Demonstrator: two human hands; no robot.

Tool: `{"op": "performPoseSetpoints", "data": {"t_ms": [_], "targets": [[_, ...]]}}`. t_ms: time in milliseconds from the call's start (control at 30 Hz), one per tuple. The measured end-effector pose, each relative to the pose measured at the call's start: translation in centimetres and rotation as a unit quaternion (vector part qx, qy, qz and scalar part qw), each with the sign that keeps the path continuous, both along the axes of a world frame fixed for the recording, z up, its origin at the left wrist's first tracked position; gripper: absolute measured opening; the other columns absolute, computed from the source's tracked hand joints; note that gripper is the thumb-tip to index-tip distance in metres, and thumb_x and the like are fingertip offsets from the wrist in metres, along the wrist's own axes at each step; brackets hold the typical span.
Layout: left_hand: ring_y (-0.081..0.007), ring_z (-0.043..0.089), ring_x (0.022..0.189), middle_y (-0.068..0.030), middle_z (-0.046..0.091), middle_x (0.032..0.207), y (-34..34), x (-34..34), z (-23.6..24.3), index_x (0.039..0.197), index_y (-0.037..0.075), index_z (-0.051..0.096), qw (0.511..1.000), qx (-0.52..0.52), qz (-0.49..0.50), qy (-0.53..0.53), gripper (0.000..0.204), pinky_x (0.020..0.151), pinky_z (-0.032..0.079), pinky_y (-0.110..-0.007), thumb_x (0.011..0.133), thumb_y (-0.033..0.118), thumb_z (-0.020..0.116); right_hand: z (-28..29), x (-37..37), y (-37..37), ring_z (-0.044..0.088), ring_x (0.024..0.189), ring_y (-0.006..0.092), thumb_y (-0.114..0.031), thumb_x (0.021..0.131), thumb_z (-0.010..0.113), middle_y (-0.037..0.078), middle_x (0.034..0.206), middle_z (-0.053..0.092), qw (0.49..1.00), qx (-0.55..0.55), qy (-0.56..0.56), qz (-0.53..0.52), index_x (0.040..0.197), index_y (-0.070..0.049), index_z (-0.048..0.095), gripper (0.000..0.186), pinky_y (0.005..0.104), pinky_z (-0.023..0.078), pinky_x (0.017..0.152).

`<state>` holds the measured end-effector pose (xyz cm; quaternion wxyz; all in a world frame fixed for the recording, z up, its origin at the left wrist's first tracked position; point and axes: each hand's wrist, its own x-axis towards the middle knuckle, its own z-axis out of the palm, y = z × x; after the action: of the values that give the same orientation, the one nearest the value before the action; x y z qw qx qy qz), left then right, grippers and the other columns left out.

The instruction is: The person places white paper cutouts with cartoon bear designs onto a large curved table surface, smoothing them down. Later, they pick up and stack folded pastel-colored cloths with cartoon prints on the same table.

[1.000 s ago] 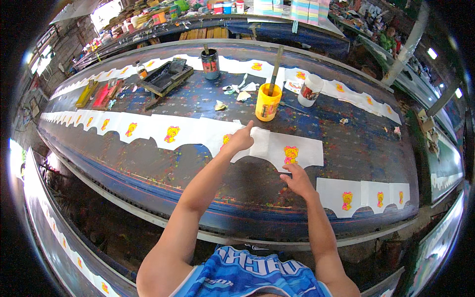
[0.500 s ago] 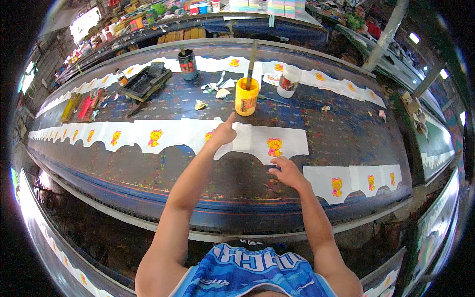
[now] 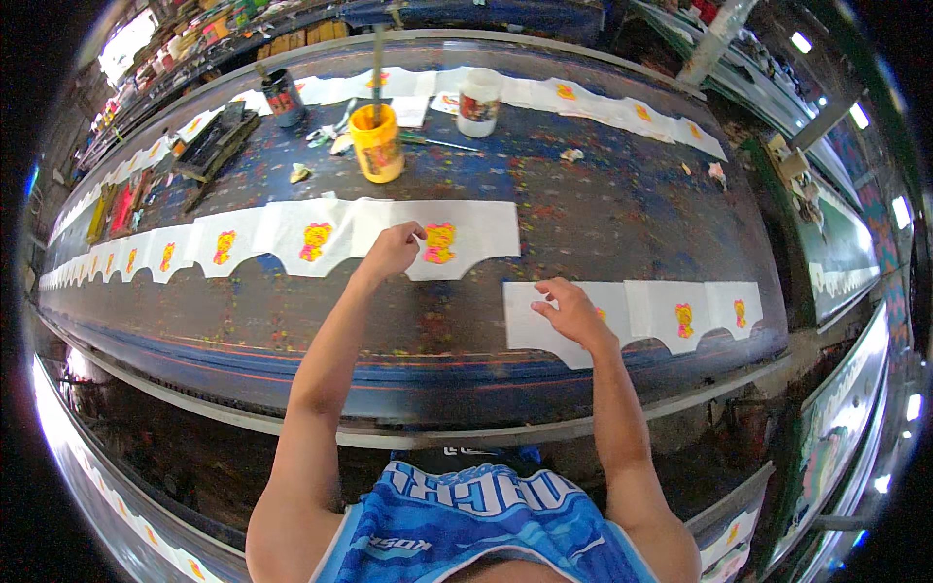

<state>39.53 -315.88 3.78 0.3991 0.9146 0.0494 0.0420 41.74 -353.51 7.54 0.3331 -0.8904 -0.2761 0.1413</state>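
My left hand (image 3: pixel 394 251) is over the end of the left row of white cloth pieces, its fingers loosely curled beside a yellow and pink bear print. That end cloth piece (image 3: pixel 486 225) lies flat, and nothing shows in the hand. Over another white cloth piece (image 3: pixel 533 325), the first of the nearer right row, hovers my right hand (image 3: pixel 575 316). Its thumb and forefinger are apart, and it partly covers the print there. Whether either hand touches the cloth, I cannot tell.
Beyond the left hand stand a yellow paint pot (image 3: pixel 377 155) with a stick, a whitish tub (image 3: pixel 478 105) and a dark pot (image 3: pixel 282 99). A black tray (image 3: pixel 216 141) lies farther left. Another row of printed cloth (image 3: pixel 603 105) runs along the table's far side.
The view has swung right, so the table's things sit farther left. My left hand moved right along the cloth and its pointing finger curled in. My right hand moved right, over the right row.
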Motion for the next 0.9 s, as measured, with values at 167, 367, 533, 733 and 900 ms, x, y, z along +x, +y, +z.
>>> {"op": "performPoseSetpoints", "data": {"t_ms": [167,367,533,733,900], "targets": [[-0.0336,0.067,0.079,-0.0187,0.067,0.085,-11.7,-0.3,-3.7,0.101,0.004,0.068,0.999,-0.004,-0.053,0.011,0.018,0.070,0.051,-0.042,0.086,0.015,0.065,-1.4,3.4,-11.8,0.065,0.106,0.0337,-0.021,0.090,0.070,0.018,0.115,0.067,0.999,-0.008,-0.002,-0.050,0.115,0.000,0.066,0.033,0.0420,0.052,0.090],[-0.0364,0.056,0.111,-0.0128,0.060,0.111,-19.0,-1.2,-5.8,0.113,0.018,0.066,0.988,0.106,0.106,0.031,0.036,0.086,0.045,-0.054,0.080,0.026,0.076,-4.0,6.2,-18.8,0.062,0.109,0.0361,-0.019,0.090,0.068,0.018,0.113,0.067,0.998,-0.003,-0.046,-0.039,0.112,-0.001,0.066,0.029,0.0430,0.050,0.093],[-0.0352,0.052,0.113,-0.0097,0.057,0.111,-21.2,-1.6,-6.3,0.108,0.023,0.067,0.976,0.141,0.165,0.013,0.029,0.086,0.042,-0.058,0.081,0.028,0.075,-6.1,7.8,-18.7,0.056,0.117,0.0371,-0.020,0.089,0.069,0.017,0.119,0.063,0.995,-0.007,-0.095,0.002,0.113,-0.003,0.065,0.030,0.0461,0.047,0.099],[-0.0352,0.051,0.112,-0.0070,0.057,0.110,-21.0,-1.3,-6.8,0.095,0.023,0.070,0.978,0.132,0.161,0.027,0.016,0.085,0.041,-0.056,0.080,0.026,0.076,-7.6,9.5,-17.3,0.057,0.112,0.0362,-0.017,0.087,0.069,0.016,0.112,0.062,0.994,0.005,-0.105,0.007,0.110,-0.005,0.066,0.026,0.0460,0.047,0.097],[-0.0304,0.060,0.095,-0.0084,0.063,0.094,-19.8,-1.6,-6.8,0.112,0.016,0.066,0.993,0.043,0.111,0.000,0.032,0.078,0.047,-0.048,0.081,0.019,0.074,-8.2,10.0,-17.1,0.058,0.110,0.0348,-0.018,0.087,0.069,0.015,0.110,0.062,0.993,-0.034,-0.109,0.001,0.110,-0.005,0.066,0.026,0.0458,0.048,0.095]]}}
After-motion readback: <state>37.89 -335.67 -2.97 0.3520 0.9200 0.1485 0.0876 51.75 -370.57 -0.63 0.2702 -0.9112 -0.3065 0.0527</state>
